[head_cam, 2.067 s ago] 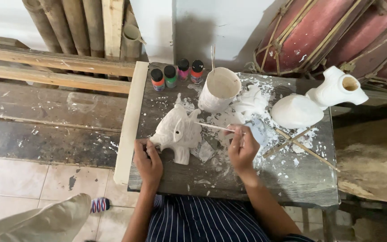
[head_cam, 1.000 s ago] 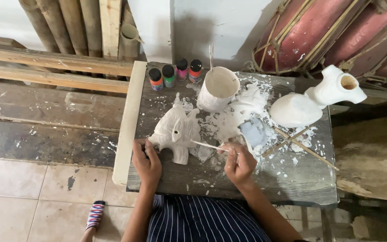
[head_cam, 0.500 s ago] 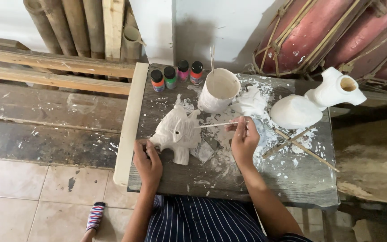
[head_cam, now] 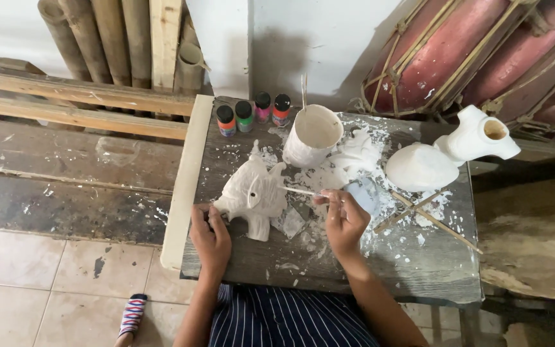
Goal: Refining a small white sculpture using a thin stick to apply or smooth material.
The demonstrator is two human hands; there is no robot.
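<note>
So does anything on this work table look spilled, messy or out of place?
Yes. White paint or plaster is splattered across the dark wooden table, thickest between the white cup and the white jug. Two thin sticks lie crossed in the mess. The four small paint bottles stand upright.

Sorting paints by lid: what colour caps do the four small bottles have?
Orange, green, pink and red, left to right, on the bottles; the head view shows them.

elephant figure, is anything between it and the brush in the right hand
Nothing visible. The right hand holds a thin brush whose tip reaches the side of the white elephant figure; the gap along it is bare table. The left hand steadies the figure from the other side.
</note>
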